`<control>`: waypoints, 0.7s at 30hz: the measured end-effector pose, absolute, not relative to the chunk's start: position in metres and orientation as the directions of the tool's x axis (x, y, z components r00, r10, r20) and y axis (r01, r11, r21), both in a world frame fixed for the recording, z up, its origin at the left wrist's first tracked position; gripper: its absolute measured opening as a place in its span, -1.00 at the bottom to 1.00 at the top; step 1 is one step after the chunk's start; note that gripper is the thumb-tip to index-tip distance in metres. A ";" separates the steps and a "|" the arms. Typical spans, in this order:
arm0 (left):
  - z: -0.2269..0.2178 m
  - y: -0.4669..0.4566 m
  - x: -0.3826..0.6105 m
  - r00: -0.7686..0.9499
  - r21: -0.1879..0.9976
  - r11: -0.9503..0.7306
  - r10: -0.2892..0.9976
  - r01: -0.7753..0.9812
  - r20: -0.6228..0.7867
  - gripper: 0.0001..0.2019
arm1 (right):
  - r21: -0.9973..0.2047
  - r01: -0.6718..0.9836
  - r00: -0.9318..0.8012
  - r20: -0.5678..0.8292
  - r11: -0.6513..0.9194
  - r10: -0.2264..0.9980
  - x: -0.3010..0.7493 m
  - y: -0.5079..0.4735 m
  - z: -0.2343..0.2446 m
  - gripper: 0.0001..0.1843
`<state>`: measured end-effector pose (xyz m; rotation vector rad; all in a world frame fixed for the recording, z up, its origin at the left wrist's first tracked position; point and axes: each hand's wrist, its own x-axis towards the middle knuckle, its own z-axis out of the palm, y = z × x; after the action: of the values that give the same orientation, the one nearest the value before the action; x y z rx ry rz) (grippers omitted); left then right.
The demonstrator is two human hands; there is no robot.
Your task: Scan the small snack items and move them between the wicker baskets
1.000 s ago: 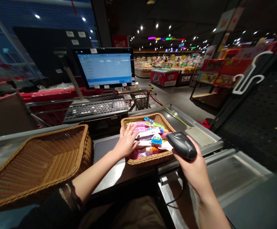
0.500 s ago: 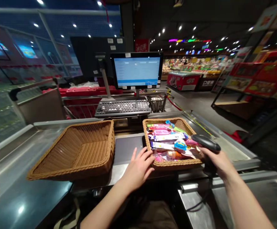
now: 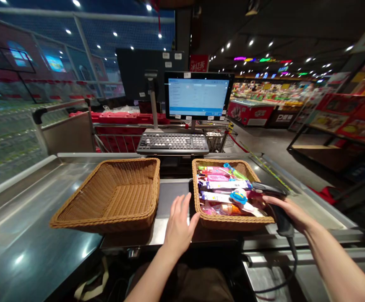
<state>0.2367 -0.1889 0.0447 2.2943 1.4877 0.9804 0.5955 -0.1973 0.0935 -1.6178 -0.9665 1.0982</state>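
"Where do you have the scanner?"

"I have the black scanner [image 3: 283, 220] at the right side of the filled basket [image 3: 235, 224], its head across the rim. From here I can't judge whether they touch."

"And the grip?"

"The right hand [image 3: 295, 214] is closed around it below the head, handle downward, cord [image 3: 294, 266] trailing underneath. I'd guess it's held that way to keep the head toward the packets [image 3: 226, 184]. I can't see a trigger."

"What about the left hand [image 3: 180, 228]?"

"Holding nothing. I see the fingers slightly parted, thumb well out, just beside the basket's near left corner. Contact with the rim I can't tell."

"Further out?"

"The long packets lie crosswise, probably to fit. A second basket [image 3: 116, 201] sits to the left, a grey pad [image 3: 173, 197] between the two. Behind them I see the keyboard [image 3: 173, 143] and screen [image 3: 198, 96], facing this side, presumably for easy reading and typing."
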 end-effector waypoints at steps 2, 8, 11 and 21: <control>0.045 -0.182 0.262 0.263 0.659 -0.381 0.925 0.649 0.276 -0.55 | -0.967 0.083 0.302 -0.207 -0.242 0.931 0.591 -0.201 0.087 -0.48; 0.058 -0.180 0.264 0.101 0.729 -0.129 0.991 0.672 0.082 -0.57 | -0.976 0.023 0.341 -0.196 -0.216 0.919 0.577 -0.218 0.077 -0.45; 0.062 -0.192 0.245 0.090 0.685 -0.126 0.992 0.718 0.089 -0.54 | -0.980 -0.004 0.313 -0.190 -0.199 0.931 0.562 -0.223 0.077 -0.42; 0.075 -0.199 0.143 -0.005 0.127 -0.063 0.880 0.990 0.476 -0.61 | -0.987 -0.034 0.103 -0.162 -0.159 0.982 0.490 -0.190 0.075 -0.41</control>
<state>0.1427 -0.1988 0.0755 2.3718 2.3002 0.7601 0.4904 -0.1896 0.0746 -1.3547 -1.0314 1.2582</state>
